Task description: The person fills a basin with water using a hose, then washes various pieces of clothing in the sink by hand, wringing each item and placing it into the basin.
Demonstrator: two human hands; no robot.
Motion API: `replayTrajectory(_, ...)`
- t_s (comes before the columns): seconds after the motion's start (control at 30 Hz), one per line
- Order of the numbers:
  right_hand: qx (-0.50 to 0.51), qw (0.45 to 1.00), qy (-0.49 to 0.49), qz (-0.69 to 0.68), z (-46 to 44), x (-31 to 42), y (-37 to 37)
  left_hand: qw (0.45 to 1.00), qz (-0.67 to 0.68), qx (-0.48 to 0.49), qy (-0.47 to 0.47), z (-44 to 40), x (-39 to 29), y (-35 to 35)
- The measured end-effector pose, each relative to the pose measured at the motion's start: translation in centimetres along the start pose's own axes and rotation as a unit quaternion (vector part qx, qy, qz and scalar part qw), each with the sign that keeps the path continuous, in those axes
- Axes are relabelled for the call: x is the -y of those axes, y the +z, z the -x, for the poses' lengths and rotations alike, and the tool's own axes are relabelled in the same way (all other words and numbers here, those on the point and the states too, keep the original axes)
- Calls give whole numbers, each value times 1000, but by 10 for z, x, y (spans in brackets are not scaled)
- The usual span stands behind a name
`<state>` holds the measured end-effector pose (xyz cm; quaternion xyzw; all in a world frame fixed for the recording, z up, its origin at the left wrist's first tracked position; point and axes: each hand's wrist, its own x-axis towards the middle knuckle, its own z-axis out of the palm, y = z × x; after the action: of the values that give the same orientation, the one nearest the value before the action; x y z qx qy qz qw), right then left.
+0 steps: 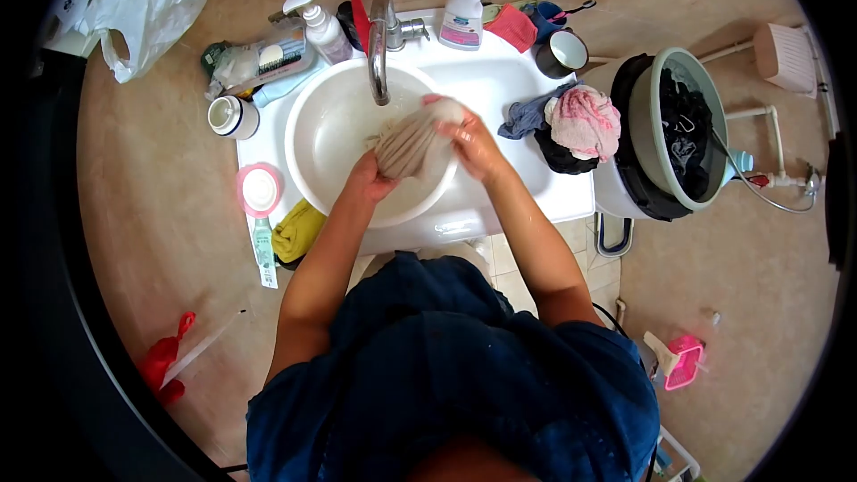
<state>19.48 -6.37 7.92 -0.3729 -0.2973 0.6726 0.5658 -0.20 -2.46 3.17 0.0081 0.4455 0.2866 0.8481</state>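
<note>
A wet beige cloth (pixel 412 145) is bunched between my two hands over a white basin (pixel 308 161). My left hand (pixel 370 178) closes on its lower left end, near the basin's front rim. Higher up and to the right, my right hand (pixel 471 140) grips the other end, its fingers wrapped round the fabric and partly blurred. The metal faucet (pixel 378 54) reaches over the back of the basin, just above the cloth. Folds hide some of my fingers.
The basin sits in a white sink (pixel 536 192). Right of it lie a pink-and-white cloth (pixel 582 122), a mug (pixel 562 54) and a bucket of dark laundry (pixel 683 134). Left are a pump bottle (pixel 326 33), a jar (pixel 234 117) and a yellow-green cloth (pixel 299 230). A detergent bottle (pixel 462 16) stands behind.
</note>
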Motion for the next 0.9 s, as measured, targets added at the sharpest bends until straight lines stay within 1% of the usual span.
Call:
replayTrajectory(0.07,-106,992,29,-67,-12,-18,-31,999,-7,-37,38,17,11,26)
replayTrajectory(0.17,-103,982,56,-149,-10,-56,-30,993,-48,74,76,19,31,33)
replayTrajectory(0.23,-37,942,100,-318,-8,-66,-30,988,-4,138,71,24,39,43)
replayTrajectory(0.27,-5,909,122,-399,-7,-66,-26,983,18,170,68,30,41,49)
replayTrajectory(0.3,-23,899,108,-424,-8,-68,-18,984,34,166,60,36,44,55)
replayTrajectory(0.37,4,907,108,-408,-9,-68,-11,985,63,157,44,48,47,61)
replayTrajectory(0.4,19,910,105,-400,-12,-65,-9,986,52,151,41,53,47,63)
replayTrajectory(0.47,21,936,95,-338,-13,-50,-8,989,29,139,35,62,49,67)
replayTrajectory(0.5,20,947,89,-307,-14,-42,-8,992,-24,115,41,66,49,68)
replayTrajectory(0.57,-29,983,73,-167,-27,-31,-12,988,-129,69,49,72,47,67)
replayTrajectory(0.6,-57,992,65,-94,-31,-27,-13,974,-215,46,59,71,45,64)
replayTrajectory(0.63,-51,996,66,-43,-33,-24,-13,951,-299,26,70,68,44,60)
replayTrajectory(0.67,-47,997,67,10,-35,-21,-13,921,-382,8,81,64,43,61)
replayTrajectory(0.7,-46,995,69,61,-35,-19,-12,886,-449,-12,120,68,43,69)
replayTrajectory(0.73,-50,995,49,75,-33,-21,-9,851,-505,-41,138,66,45,71)
replayTrajectory(0.8,-22,996,32,81,-35,-35,-13,767,-608,-99,180,53,50,69)
replayTrajectory(0.83,-48,983,11,175,-36,-39,-16,684,-673,-144,244,40,58,60)
replayTrajectory(0.9,-98,930,-28,354,-32,-42,-18,620,-728,-158,246,41,71,66)
